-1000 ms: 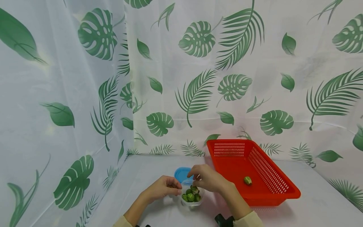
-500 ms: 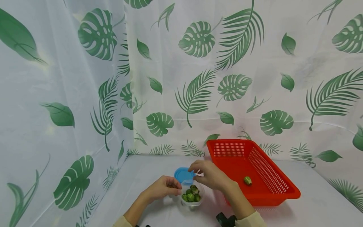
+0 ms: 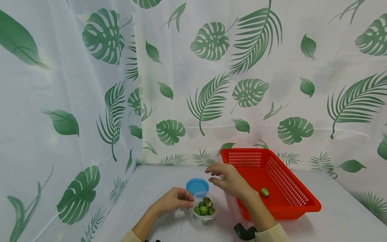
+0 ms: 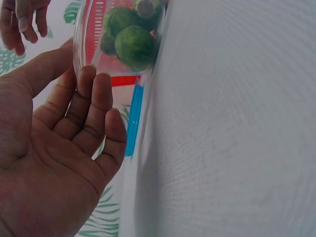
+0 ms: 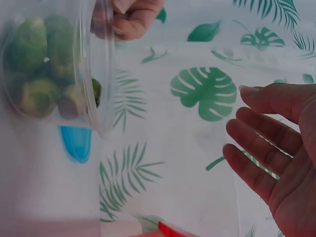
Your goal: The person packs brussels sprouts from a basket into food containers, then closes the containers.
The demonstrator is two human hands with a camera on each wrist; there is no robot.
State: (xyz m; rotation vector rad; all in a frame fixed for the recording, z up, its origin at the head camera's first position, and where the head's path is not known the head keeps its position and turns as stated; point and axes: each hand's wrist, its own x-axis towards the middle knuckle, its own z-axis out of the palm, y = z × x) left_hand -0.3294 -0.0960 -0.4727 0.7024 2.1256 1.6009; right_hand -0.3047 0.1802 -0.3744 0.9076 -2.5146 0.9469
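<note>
A clear plastic container [image 3: 205, 218] stands on the table, with several Brussels sprouts [image 3: 203, 210] inside it. At its left side my left hand [image 3: 173, 202] holds the rim between thumb and fingers; the left wrist view shows the fingertips [image 4: 87, 74] against the container wall. My right hand [image 3: 228, 179] is in the air beyond the container's right side, near the red basket. Its fingers are apart and relaxed, with nothing between them, as the right wrist view shows from the palm side. A blue lid [image 3: 197, 187] lies just behind the container.
To the right stands a red plastic basket [image 3: 290, 210] with perforated walls. A single Brussels sprout [image 3: 264, 192] lies on its floor. White sheeting with a green leaf print [image 3: 169, 101] hangs behind and to the left of the table [image 3: 157, 176].
My right hand has moved up and right, away from the container toward the basket, and its fingers have spread a little. The left hand and the container look unmoved.
</note>
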